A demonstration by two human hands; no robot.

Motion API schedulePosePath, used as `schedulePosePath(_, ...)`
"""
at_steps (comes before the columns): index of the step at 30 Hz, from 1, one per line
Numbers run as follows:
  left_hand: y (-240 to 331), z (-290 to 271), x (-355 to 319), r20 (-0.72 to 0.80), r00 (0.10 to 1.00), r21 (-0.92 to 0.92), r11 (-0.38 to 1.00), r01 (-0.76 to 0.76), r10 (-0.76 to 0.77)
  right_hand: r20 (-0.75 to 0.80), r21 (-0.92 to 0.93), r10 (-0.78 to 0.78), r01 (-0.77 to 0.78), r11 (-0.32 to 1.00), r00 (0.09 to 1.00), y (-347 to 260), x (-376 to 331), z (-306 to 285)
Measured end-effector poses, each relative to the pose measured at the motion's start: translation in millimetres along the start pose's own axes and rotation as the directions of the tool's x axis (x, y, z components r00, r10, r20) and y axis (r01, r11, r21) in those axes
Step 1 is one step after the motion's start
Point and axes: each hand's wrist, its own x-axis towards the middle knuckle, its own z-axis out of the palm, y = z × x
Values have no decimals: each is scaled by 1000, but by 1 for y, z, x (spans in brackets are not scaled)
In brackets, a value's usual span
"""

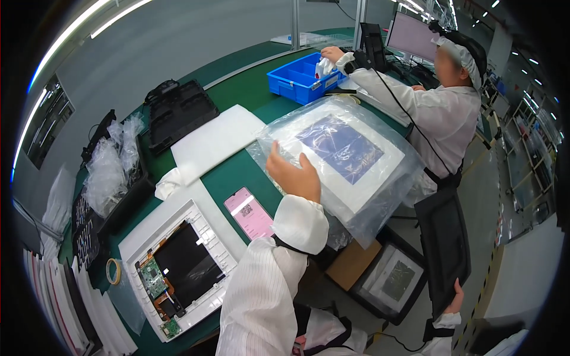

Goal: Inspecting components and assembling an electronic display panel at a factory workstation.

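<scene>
My left hand is raised with its fingers and thumb apart, holding nothing. Just beyond it lies a white framed panel with a blue-purple screen area, wrapped in a clear plastic bag; I cannot tell whether the fingertips touch the bag. Low on the right, my right hand grips the lower end of a black rectangular tray-like panel, held tilted off the table's side. A phone with a pink lit screen lies below my left hand. To its left, an opened white frame shows a green circuit board and a black inner plate.
A co-worker reaches into a blue divided bin at the back. White foam sheets, black trays, crumpled plastic and a tape roll lie leftward. Below the table edge stands a black-rimmed box.
</scene>
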Motion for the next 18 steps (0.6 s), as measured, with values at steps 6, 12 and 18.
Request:
schedulePosePath(6, -16, -8, -14, 742, 667, 371, 788, -491, 65, 188, 66, 79, -93, 993, 979, 3, 9, 44)
schedulePosePath(12, 54, -103, -3, 933, 333, -241, 451, 860, -136, 305, 59, -55, 39, 998, 951, 19, 13, 119)
schedulePosePath(18, 31, -212, 29, 748, 634, -368, 672, 642, -195, 524, -38, -300, 373, 927, 797, 50, -11, 216)
